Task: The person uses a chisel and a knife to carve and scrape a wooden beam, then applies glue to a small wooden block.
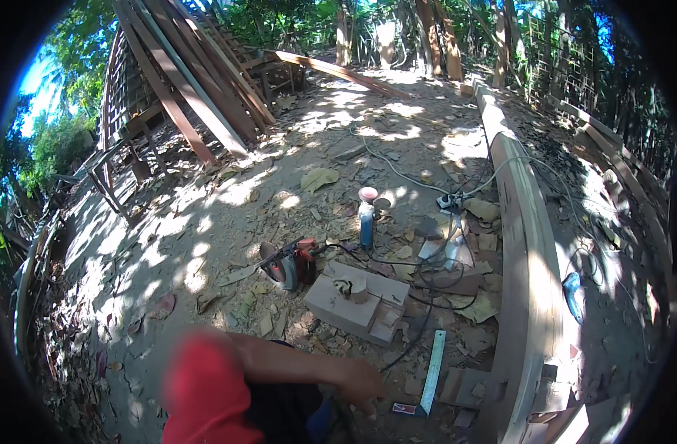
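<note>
A bare forearm beyond a red sleeve crosses the lower middle, and I take it for my left arm. My left hand (362, 383) hangs with loosely bent fingers, and I see nothing in it. Just right of it a try square (433, 370) with a metal blade lies on the ground. Ahead of the hand are notched wooden blocks (346, 303), side by side, with a small curl-shaped piece on top. Beyond their left end lies a circular saw (288, 265). A blue angle grinder (366, 226) stands upright, its pinkish disc on top. My right hand is out of view.
A long timber beam (527, 244) runs along the right side, with wood offcuts (468, 388) by its near end. Cords lead to a power strip (449, 200). A blue object (573, 297) lies beyond the beam. Planks (194, 89) lean on a rack at far left.
</note>
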A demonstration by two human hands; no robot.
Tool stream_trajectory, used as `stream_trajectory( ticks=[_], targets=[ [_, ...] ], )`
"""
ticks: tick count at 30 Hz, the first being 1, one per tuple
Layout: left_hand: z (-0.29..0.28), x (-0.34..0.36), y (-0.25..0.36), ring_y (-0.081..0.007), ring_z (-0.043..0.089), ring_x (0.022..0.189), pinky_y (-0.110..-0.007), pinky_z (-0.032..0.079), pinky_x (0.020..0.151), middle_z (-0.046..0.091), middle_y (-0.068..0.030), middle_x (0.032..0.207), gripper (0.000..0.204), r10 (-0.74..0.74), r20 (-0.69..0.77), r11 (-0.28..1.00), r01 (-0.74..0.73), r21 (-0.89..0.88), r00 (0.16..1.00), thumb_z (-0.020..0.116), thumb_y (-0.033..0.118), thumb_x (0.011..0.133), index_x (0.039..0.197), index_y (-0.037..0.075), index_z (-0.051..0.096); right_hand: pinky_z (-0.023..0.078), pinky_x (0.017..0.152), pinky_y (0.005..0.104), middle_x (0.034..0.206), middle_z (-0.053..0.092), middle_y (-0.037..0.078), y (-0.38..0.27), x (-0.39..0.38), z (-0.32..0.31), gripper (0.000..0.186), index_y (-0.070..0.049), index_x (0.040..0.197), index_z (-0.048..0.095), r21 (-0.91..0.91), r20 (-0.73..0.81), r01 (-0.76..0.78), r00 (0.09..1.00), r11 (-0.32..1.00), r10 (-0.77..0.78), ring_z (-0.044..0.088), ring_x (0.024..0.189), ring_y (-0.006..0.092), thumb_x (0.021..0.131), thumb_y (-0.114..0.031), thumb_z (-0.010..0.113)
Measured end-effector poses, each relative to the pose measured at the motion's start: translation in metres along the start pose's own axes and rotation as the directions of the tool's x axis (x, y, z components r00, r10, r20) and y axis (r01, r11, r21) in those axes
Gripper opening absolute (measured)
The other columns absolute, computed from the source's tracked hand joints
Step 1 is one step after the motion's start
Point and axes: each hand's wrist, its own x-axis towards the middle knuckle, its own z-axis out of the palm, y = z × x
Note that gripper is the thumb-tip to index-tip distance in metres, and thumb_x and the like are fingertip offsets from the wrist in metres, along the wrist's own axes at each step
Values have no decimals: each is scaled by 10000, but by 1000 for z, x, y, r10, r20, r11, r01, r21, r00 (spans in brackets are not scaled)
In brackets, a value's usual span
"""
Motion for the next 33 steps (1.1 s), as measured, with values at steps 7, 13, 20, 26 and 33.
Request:
stream_trajectory(
  ticks=[7,13,20,26,33],
  targets=[
    [11,-21,21,-409,654,972,-496,516,820,689,-198,1027,550,230,-26,973,-231,-13,973,643,485,859,1158,24,625,526,719,513,1027,657,275,-22,-3,15,387,-79,1296,543,18,2,-60,998,998,60,653,829,445,995,-298,441],
    [-18,-29,35,-405,613,1061,-500,486,895,644,-190,1122,612,133,68,991,-135,19,989,584,519,914,1341,85,515,528,718,508,1018,661,267,-28,-21,27,380,-81,1275,554,97,-21,-128,991,987,130,656,827,437,989,-308,450],
    [-26,-44,55,-362,647,1023,-458,501,903,672,-165,1057,537,119,-28,993,-119,-7,993,615,536,900,1235,116,605,531,716,501,1007,666,257,-44,-26,9,373,-83,1250,568,130,160,-204,970,970,182,660,826,427,982,-320,462],
    [-13,-34,71,-321,664,984,-435,520,834,682,-135,1046,480,123,-55,992,-121,44,991,689,469,860,1212,145,646,534,715,496,997,670,249,-61,-39,33,367,-85,1229,580,223,198,-245,959,943,202,663,824,418,977,-330,472],
    [-16,-38,59,-304,657,1041,-418,514,887,689,-103,1091,471,53,-14,992,-51,113,998,698,492,844,1197,182,664,537,714,490,986,675,239,-80,-32,31,362,-88,1204,593,254,226,-252,954,934,196,667,822,408,970,-342,483]
  ],
)
